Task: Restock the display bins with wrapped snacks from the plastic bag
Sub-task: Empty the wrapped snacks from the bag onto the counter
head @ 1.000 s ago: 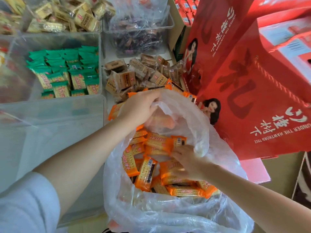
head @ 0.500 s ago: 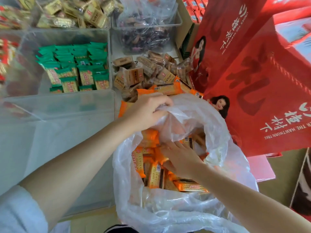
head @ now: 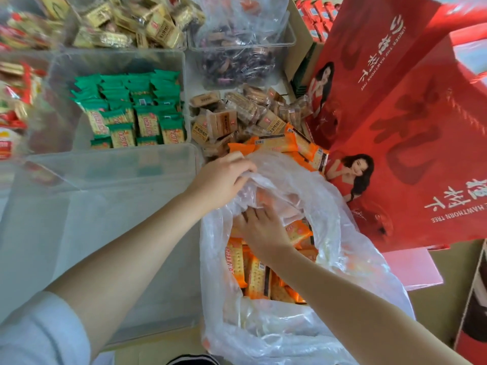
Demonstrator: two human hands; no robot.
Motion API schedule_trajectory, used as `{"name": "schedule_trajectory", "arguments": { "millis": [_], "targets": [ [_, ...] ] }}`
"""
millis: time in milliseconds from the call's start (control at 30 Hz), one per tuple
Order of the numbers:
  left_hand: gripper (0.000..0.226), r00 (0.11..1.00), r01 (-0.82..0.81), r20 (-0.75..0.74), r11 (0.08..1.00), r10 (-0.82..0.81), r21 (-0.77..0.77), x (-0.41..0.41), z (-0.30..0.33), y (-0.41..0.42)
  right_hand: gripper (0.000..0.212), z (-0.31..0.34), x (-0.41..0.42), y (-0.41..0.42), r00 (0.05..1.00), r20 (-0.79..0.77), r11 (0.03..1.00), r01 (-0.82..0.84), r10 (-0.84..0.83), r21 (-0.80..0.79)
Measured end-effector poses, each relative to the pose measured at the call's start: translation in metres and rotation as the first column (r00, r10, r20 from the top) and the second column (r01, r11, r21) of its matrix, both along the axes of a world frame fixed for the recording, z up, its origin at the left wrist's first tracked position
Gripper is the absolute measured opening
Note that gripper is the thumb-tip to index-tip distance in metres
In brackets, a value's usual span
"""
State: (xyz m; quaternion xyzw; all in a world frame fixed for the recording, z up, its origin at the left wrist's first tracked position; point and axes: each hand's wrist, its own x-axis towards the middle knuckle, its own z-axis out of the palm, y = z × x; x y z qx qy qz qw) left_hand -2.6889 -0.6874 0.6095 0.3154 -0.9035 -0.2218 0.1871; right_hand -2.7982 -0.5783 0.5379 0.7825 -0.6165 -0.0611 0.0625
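Pick step, inside the clear plastic bag point(head: 329, 206). My left hand point(head: 221, 180) pinches the bag's far rim, holding the mouth open. Right hand point(head: 259, 227) is down in the bag on the orange-wrapped crackers point(head: 253, 270); fingers under plastic, so I cannot tell its grip. Next, I judge: close on a few packs, lift clear, drop them on the orange pile point(head: 284, 146) just beyond the bag.

Clear plastic bins point(head: 118, 61) are set side by side on a shelf. Green snack packs point(head: 131, 111) are stacked in one bin, gold packs point(head: 137, 25) in another, dark sweets point(head: 237, 67) in a third. Brown packs point(head: 237, 114) are piled beside them. Red boxes point(head: 411, 143) are stood at the right.
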Motion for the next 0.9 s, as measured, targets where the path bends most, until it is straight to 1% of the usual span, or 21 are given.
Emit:
{"name": "schedule_trajectory", "arguments": {
  "millis": [33,67,100,133,167,200,267,300,333,367,400,433,467,533,600,633,700,767,833,900],
  "targets": [
    [0.020,1.000,-0.003,0.012,1.000,0.003,-0.005,0.002,-0.002,0.000,0.036,0.002,-0.006,0.009,0.999,0.035,0.999,0.010,-0.008,-0.032],
    [0.020,1.000,-0.005,0.020,1.000,0.005,-0.011,0.003,-0.003,0.000,0.042,0.007,-0.011,0.020,0.995,0.094,0.999,0.026,-0.024,-0.024],
    [0.020,1.000,-0.008,0.029,1.000,0.008,-0.011,0.003,-0.003,0.000,0.053,0.014,-0.015,0.033,0.986,0.159,0.999,0.047,-0.048,0.010],
    [0.021,0.999,-0.010,0.044,1.000,0.011,-0.008,0.002,-0.004,0.000,0.066,0.025,-0.020,0.047,0.967,0.237,0.993,0.077,-0.096,0.085],
    [0.021,0.998,-0.015,0.065,1.000,0.016,-0.006,0.001,-0.005,0.000,0.074,0.042,-0.024,0.059,0.931,0.319,0.980,0.137,-0.177,0.144],
    [0.022,0.996,-0.021,0.090,1.000,0.022,-0.018,0.000,-0.004,0.000,0.074,0.062,-0.028,0.068,0.872,0.403,0.958,0.216,-0.276,0.190],
    [0.030,0.994,-0.008,0.107,0.994,0.019,-0.109,-0.003,-0.005,0.003,0.058,0.106,-0.041,0.075,0.679,0.568,0.886,0.358,-0.465,0.295],
    [0.035,0.998,0.001,0.066,0.983,0.011,-0.181,-0.005,-0.004,0.006,0.052,0.124,-0.050,0.072,0.570,0.650,0.861,0.398,-0.503,0.317],
    [0.034,1.000,0.007,-0.004,0.968,-0.009,-0.251,-0.006,-0.001,0.010,0.052,0.138,-0.060,0.067,0.473,0.729,0.851,0.434,-0.496,0.297],
    [0.030,0.997,0.027,-0.065,0.948,-0.050,-0.317,-0.008,0.002,0.015,0.054,0.147,-0.073,0.059,0.411,0.780,0.843,0.471,-0.471,0.261],
    [0.025,0.989,0.082,-0.085,0.925,-0.121,-0.370,-0.010,0.004,0.021,0.056,0.152,-0.086,0.047,0.385,0.803,0.835,0.499,-0.455,0.234],
    [0.019,0.978,0.156,-0.063,0.901,-0.198,-0.405,-0.011,0.004,0.027,0.058,0.155,-0.099,0.033,0.377,0.804,0.821,0.525,-0.460,0.223],
    [0.017,0.964,0.238,-0.010,0.881,-0.266,-0.409,-0.013,0.003,0.033,0.060,0.154,-0.111,0.020,0.384,0.790,0.805,0.552,-0.477,0.218],
    [0.016,0.926,0.377,0.145,0.864,-0.349,-0.332,-0.014,-0.004,0.040,0.063,0.146,-0.129,-0.010,0.397,0.759,0.778,0.588,-0.516,0.221],
    [0.008,0.891,0.419,0.292,0.875,-0.347,-0.241,-0.013,-0.017,0.043,0.069,0.131,-0.141,-0.035,0.426,0.695,0.749,0.615,-0.579,0.246],
    [0.009,0.869,0.424,0.365,0.884,-0.335,-0.198,-0.012,-0.022,0.045,0.071,0.123,-0.144,-0.045,0.464,0.643,0.740,0.623,-0.610,0.253],
    [0.009,0.811,0.456,0.480,0.875,-0.334,-0.160,-0.008,-0.033,0.050,0.068,0.109,-0.150,-0.062,0.536,0.552,0.737,0.632,-0.638,0.239],
    [0.010,0.798,0.461,0.499,0.875,-0.338,-0.146,-0.006,-0.037,0.055,0.067,0.100,-0.158,-0.078,0.545,0.537,0.731,0.645,-0.644,0.222],
    [0.017,0.832,0.427,0.448,0.893,-0.327,-0.141,-0.006,-0.039,0.056,0.071,0.092,-0.165,-0.092,0.534,0.538,0.715,0.669,-0.652,0.203],
    [0.021,0.866,0.390,0.399,0.906,-0.300,-0.164,-0.008,-0.037,0.055,0.068,0.082,-0.166,-0.099,0.593,0.460,0.722,0.671,-0.660,0.170]
  ]
}}
